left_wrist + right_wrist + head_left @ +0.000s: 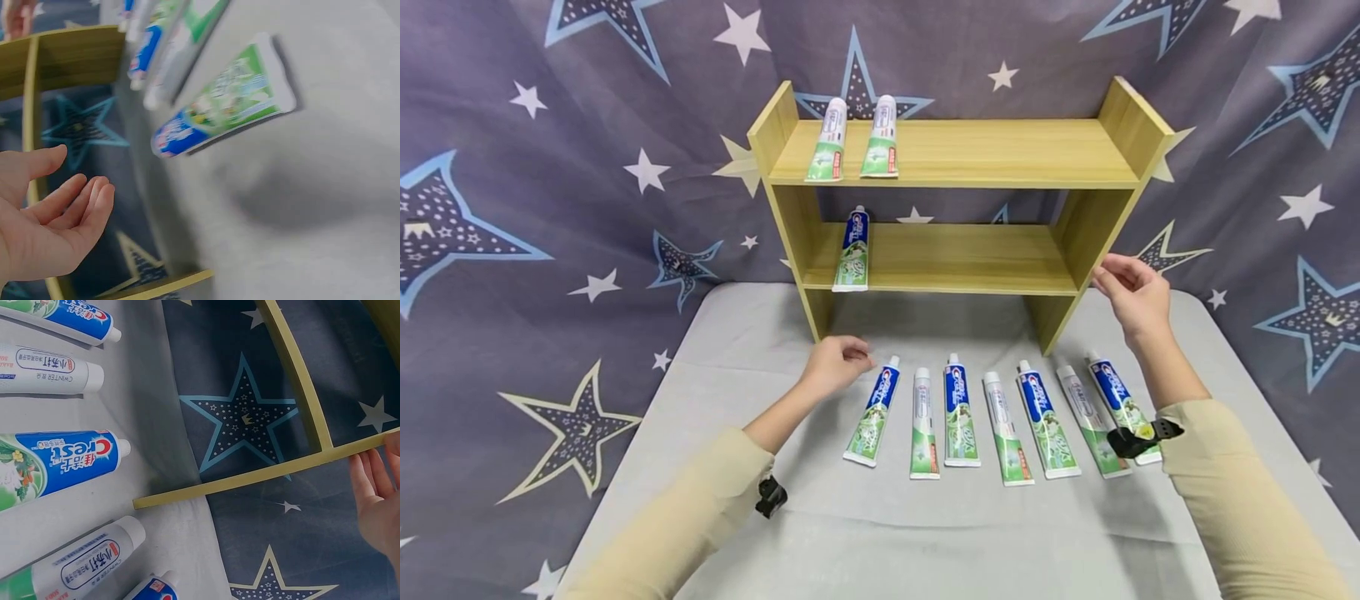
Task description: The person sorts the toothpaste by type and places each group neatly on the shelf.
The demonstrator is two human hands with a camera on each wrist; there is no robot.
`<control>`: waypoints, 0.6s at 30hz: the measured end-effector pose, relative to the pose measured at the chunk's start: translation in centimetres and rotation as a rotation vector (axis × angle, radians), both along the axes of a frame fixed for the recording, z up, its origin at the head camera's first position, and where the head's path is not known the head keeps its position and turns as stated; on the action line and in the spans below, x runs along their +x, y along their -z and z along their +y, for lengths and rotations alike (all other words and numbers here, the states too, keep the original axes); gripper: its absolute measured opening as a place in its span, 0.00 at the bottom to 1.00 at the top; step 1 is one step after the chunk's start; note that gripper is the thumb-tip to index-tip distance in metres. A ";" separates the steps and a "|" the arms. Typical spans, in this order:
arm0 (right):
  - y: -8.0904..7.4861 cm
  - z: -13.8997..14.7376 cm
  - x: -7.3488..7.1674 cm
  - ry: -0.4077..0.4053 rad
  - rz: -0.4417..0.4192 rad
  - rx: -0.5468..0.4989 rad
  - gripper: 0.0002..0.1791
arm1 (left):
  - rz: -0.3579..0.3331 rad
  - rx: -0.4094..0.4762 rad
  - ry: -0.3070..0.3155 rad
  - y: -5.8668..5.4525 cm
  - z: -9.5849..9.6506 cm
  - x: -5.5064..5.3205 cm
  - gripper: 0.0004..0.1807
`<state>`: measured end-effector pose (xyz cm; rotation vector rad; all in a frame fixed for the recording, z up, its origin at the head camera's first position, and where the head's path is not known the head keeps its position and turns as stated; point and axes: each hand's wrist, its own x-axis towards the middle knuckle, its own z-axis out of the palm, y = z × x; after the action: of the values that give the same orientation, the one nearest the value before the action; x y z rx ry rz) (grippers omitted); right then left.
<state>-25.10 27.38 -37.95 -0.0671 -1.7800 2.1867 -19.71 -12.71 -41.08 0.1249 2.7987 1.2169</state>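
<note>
My left hand (pixel 837 365) hovers by the lower left corner of a wooden shelf (pixel 955 154). Its fingers are loosely bent with nothing between them, as the left wrist view also shows. The closest tube to it is a blue and green Crest toothpaste tube (pixel 872 412) lying on the table. At the shelf's right side panel, my right hand (pixel 1138 300) touches the outer face with its fingertips, the thumb near the front edge. In the right wrist view those fingers (pixel 369 478) look fairly straight against the panel, though the thumb is partly cut off.
Several toothpaste tubes, among them a white and green one (pixel 923 425), lie in a row on the grey tablecloth (pixel 925 542). Two white and green tubes (pixel 880 137) stand on the top shelf, and one Crest tube (pixel 853 250) on the middle shelf. Behind hangs a star-patterned curtain (pixel 602 333).
</note>
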 end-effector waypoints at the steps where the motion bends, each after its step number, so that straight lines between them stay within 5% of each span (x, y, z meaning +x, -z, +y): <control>1: 0.0 0.0 0.0 0.000 -0.002 -0.001 0.12 | -0.016 0.004 0.005 0.5 0.2 0.0 0.14; 12: 0.1 0.1 0.0 0.002 0.000 0.014 0.13 | -0.176 -0.126 0.002 5.3 1.3 0.4 0.18; 18: 0.2 0.1 -0.1 0.002 0.005 0.021 0.13 | -0.210 -0.138 -0.069 6.7 2.0 0.9 0.16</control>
<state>-25.18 27.49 -38.11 -0.0586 -1.7986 2.1644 -18.76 -10.74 -47.74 -0.1033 2.7104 0.9813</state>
